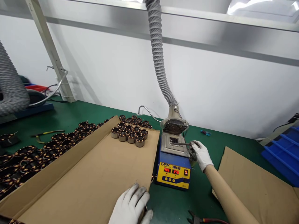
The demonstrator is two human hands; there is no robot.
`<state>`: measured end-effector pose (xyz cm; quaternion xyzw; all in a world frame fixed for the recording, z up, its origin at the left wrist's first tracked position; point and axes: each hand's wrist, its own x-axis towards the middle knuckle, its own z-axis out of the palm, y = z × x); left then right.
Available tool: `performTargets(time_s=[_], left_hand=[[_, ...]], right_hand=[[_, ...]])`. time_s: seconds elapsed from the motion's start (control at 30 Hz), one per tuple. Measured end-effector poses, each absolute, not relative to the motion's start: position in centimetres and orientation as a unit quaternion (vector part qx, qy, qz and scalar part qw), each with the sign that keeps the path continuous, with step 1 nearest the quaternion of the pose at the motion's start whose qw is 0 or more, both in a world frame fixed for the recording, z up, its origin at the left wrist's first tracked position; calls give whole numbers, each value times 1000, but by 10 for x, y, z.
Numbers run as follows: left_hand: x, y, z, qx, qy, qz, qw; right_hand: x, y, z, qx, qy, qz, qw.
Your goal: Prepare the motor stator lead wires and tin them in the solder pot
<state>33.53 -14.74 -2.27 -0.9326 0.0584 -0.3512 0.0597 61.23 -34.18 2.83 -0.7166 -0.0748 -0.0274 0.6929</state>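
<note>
My right hand (201,154), in a white glove with a tan sleeve, grips a thin metal tool (183,144) whose tip reaches into the open pot on top of a blue and yellow solder pot unit (173,168). Its red display is lit. My left hand (132,205), also gloved, rests fingers apart on the near edge of a brown cardboard sheet (98,180). Several copper-wound stator coils (129,134) stand at the far end of that sheet.
A grey ribbed fume hose (158,59) hangs down over the pot. Many more coils (35,155) fill the green mat at left, beside yellow-handled pliers (46,133). Another cardboard sheet (257,186) lies at right, near blue bins (285,149). Red-handled cutters (203,219) lie at the front edge.
</note>
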Motion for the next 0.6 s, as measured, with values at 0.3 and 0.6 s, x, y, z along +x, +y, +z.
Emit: performTargets(time_s=[0.3, 0.6], left_hand=[[333, -146, -27, -931, 57, -356, 51], [333, -148, -19, -935, 43, -348, 54]], right_hand=[[591, -345, 23, -736, -88, -106, 662], [570, -350, 8, -766, -135, -202, 594]])
